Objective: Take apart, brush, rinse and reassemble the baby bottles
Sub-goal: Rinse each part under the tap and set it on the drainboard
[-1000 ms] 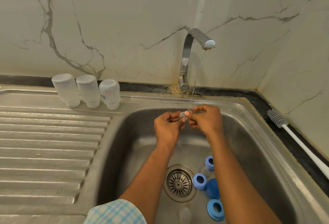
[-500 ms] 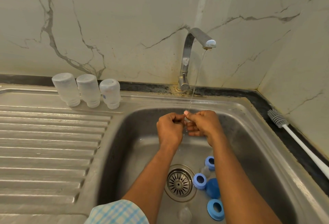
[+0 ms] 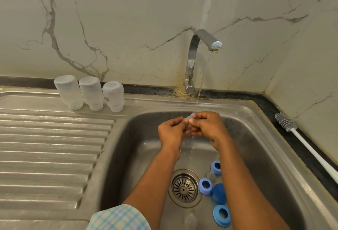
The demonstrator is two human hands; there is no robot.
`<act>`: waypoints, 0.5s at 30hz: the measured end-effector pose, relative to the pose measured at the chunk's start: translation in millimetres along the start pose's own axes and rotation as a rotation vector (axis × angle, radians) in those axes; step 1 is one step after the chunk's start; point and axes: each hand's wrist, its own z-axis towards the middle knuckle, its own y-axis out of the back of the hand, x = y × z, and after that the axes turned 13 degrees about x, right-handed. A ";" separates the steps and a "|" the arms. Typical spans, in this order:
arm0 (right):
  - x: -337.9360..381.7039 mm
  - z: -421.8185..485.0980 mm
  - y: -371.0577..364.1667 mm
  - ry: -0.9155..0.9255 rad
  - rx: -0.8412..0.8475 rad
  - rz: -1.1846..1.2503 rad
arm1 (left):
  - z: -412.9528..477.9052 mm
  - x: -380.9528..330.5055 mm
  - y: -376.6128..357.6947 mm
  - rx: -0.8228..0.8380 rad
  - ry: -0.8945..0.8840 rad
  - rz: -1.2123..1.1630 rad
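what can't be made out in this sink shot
1. Head view: the clear piece pinched by the left hand and right hand is mostly covered by them, so its type is unclear.
2. Head view: the brush handle is cut off by the right edge.
3. Head view: a clear part in the sink is blurred and see-through, near the bottom edge.

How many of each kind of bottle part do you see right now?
Clear bottles, upside down on the drainboard: 3
Blue rings in the sink: 3
Blue cap: 1
Clear teats, faint: 3
Total: 10
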 end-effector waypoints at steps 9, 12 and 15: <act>-5.1 5.0 0.3 0.007 -0.124 -0.105 | -1.7 -4.4 0.2 0.065 0.178 -0.263; -5.7 7.3 1.4 0.006 -0.106 -0.096 | -1.5 -4.0 0.9 0.043 0.173 -0.270; -5.7 8.5 1.8 -0.019 -0.113 -0.061 | -1.5 -3.8 0.5 0.021 0.134 -0.225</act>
